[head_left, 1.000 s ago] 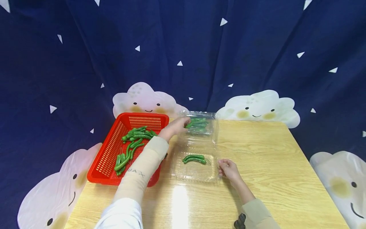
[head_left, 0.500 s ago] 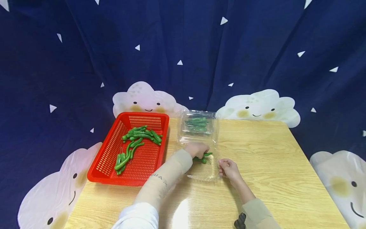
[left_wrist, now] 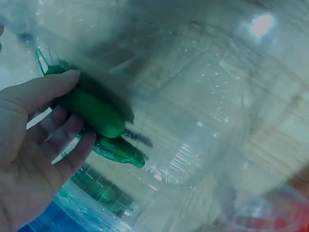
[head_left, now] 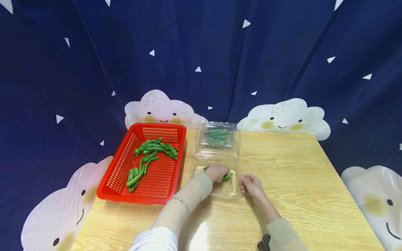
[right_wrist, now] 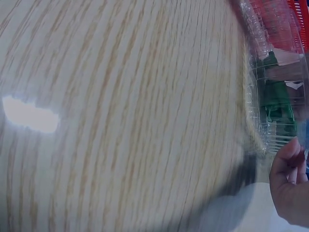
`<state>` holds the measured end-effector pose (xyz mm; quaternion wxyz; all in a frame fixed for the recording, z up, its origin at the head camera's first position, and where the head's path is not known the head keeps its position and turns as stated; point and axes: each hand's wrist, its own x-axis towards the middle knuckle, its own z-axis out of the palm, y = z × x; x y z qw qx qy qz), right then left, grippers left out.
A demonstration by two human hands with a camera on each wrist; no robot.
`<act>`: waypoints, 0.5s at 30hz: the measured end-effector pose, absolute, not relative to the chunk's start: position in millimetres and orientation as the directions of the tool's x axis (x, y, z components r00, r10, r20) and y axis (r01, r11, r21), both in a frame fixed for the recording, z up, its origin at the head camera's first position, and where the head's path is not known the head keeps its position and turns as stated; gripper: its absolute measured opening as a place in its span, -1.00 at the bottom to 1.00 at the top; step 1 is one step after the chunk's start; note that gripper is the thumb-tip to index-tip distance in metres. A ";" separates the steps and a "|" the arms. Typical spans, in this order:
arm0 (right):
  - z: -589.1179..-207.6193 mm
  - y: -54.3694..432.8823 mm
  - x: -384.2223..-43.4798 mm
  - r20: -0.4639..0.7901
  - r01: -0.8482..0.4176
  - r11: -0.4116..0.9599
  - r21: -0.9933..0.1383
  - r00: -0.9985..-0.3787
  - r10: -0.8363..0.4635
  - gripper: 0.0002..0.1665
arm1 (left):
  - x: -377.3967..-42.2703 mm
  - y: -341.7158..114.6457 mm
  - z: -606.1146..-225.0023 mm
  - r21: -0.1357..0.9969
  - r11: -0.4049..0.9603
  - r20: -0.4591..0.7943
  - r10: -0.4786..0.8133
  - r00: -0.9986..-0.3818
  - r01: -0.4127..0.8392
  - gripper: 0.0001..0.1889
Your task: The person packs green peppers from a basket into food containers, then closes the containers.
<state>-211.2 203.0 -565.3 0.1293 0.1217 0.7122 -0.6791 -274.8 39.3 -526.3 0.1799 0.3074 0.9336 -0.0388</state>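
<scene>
At the left of the wooden table (head_left: pixel 282 164), a red plastic basket (head_left: pixel 158 183) is seen, in which two groups of long green peppers are lying: a bigger heap (head_left: pixel 156 148) toward the back and a smaller bunch (head_left: pixel 135 178) nearer to the front left. To the right of the basket, an opened clear plastic clamshell container (head_left: pixel 223 192) is placed, and its front tray is partly covered by the left hand (head_left: pixel 217 172). In the left wrist view, a green pepper (left_wrist: pixel 94 113) is gripped between the thumb and the bent fingers, low in the tray, and another pepper (left_wrist: pixel 118 150) is lying just beside it. Behind the tray, more peppers (head_left: pixel 216 137) are visible through the transparent lid (head_left: pixel 216 152); whether they are in a separate box cannot be told. At the right edge of the tray, the rim appears to be pinched by the curled fingers of the right hand (head_left: pixel 252 186). As a judgement, the thin container could be shifted or tilted if its near left edge were caught by the left sleeve (head_left: pixel 185 202), or if the rim were released too soon. The smooth pepper could also be dropped crosswise if the grip were loosened unevenly, and its neighbour could be pulled out of line by a tangled thin stalk.
</scene>
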 end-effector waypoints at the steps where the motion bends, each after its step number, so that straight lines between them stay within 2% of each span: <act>1: -565.2 203.0 -211.1 -0.352 0.351 0.047 -0.935 -0.936 -0.003 -0.60 | -274.4 39.1 -527.7 0.024 0.802 -0.354 0.566 -0.745 0.597 -0.80; 9: -565.4 204.5 -209.5 -0.341 0.339 0.060 -0.939 -0.940 -0.022 -0.60 | -274.9 39.5 -534.0 -0.040 0.781 -0.342 0.576 -0.742 0.624 -0.84; 15: -565.7 204.4 -210.2 -0.341 0.339 0.056 -0.939 -0.940 -0.024 -0.60 | -275.7 39.2 -527.0 -0.004 0.795 -0.374 0.562 -0.738 0.607 -0.82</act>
